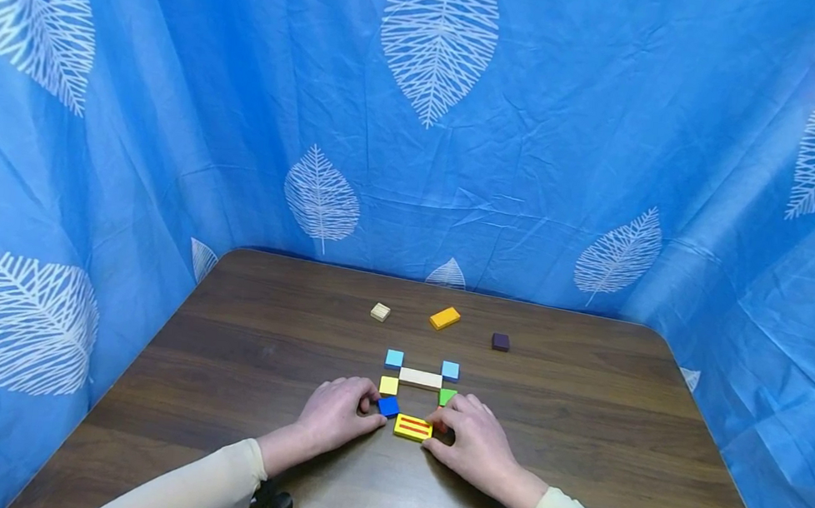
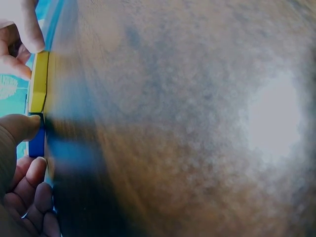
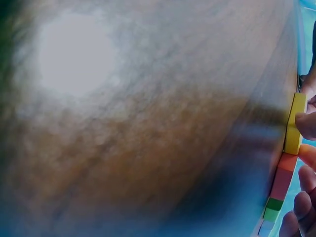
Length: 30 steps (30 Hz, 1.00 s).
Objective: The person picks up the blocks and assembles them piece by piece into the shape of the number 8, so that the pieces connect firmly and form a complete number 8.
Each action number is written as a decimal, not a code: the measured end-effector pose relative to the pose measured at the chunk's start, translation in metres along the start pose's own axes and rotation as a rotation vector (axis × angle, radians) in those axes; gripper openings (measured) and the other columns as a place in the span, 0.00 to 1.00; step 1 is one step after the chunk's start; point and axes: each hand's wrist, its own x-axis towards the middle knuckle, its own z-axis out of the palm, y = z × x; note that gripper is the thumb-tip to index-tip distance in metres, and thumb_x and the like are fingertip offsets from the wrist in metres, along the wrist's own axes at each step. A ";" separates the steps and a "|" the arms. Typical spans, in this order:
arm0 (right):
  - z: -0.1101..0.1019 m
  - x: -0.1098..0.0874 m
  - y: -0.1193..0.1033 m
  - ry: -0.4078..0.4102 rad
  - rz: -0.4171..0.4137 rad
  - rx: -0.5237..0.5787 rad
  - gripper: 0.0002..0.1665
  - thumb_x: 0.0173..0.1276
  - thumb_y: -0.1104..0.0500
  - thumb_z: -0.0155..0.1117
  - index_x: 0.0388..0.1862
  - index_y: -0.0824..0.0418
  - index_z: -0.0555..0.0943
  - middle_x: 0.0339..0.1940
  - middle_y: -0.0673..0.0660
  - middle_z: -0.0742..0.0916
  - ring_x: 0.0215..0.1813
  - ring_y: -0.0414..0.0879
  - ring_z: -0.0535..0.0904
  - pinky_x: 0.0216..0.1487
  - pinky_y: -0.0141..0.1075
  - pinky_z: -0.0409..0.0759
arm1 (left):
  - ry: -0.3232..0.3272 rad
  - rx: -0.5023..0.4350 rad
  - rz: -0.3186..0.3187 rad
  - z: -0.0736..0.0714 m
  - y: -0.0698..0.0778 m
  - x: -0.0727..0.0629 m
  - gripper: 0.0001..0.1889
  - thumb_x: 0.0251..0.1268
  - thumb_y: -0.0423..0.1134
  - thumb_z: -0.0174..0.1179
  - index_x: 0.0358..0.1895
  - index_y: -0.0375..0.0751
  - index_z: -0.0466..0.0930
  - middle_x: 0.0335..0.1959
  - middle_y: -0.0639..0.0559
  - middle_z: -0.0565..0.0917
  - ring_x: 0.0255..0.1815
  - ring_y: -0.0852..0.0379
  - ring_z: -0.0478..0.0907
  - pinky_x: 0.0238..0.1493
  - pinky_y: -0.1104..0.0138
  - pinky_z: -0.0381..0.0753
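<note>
With thumb and fingers, my left hand [image 1: 338, 411] pinches a dark blue block [image 1: 388, 406], which lies slightly turned on the table. My right hand [image 1: 475, 444] grips the right end of a yellow block with red stripes [image 1: 414, 428]. In the left wrist view the yellow block [image 2: 39, 81] and blue block [image 2: 36, 140] sit end to end. Behind them, a pale yellow block [image 1: 388, 385] stands at left and a green block [image 1: 447, 397] at right. A red block [image 3: 283, 177], beside the yellow one in the right wrist view, is mostly hidden by my right hand in the head view.
A cream bar [image 1: 420, 379] spans between the two columns, below two light blue blocks [image 1: 394, 359]. Farther back on the brown table [image 1: 280, 315] lie a beige block [image 1: 381, 311], an orange block [image 1: 445, 318] and a dark purple block [image 1: 501, 342]. A blue curtain [image 1: 542, 135] surrounds the table.
</note>
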 end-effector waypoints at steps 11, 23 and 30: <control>-0.001 0.001 -0.002 -0.024 0.020 0.017 0.15 0.56 0.47 0.81 0.41 0.46 0.89 0.29 0.41 0.73 0.35 0.38 0.64 0.36 0.34 0.65 | -0.004 0.002 -0.003 0.000 0.000 0.000 0.14 0.57 0.54 0.74 0.38 0.51 0.83 0.26 0.64 0.74 0.29 0.62 0.69 0.37 0.62 0.69; -0.001 0.000 0.000 -0.015 0.026 0.032 0.15 0.56 0.47 0.81 0.41 0.46 0.88 0.30 0.40 0.74 0.35 0.37 0.64 0.37 0.34 0.66 | -0.002 -0.011 0.002 0.000 -0.001 0.000 0.15 0.56 0.54 0.74 0.38 0.50 0.83 0.26 0.64 0.75 0.29 0.63 0.70 0.37 0.62 0.70; -0.006 -0.002 0.004 0.006 0.059 0.040 0.16 0.56 0.46 0.82 0.42 0.44 0.89 0.32 0.38 0.76 0.38 0.36 0.67 0.40 0.37 0.70 | -0.011 -0.038 -0.016 -0.003 -0.003 -0.001 0.17 0.57 0.55 0.75 0.41 0.49 0.84 0.27 0.64 0.76 0.29 0.64 0.71 0.40 0.60 0.73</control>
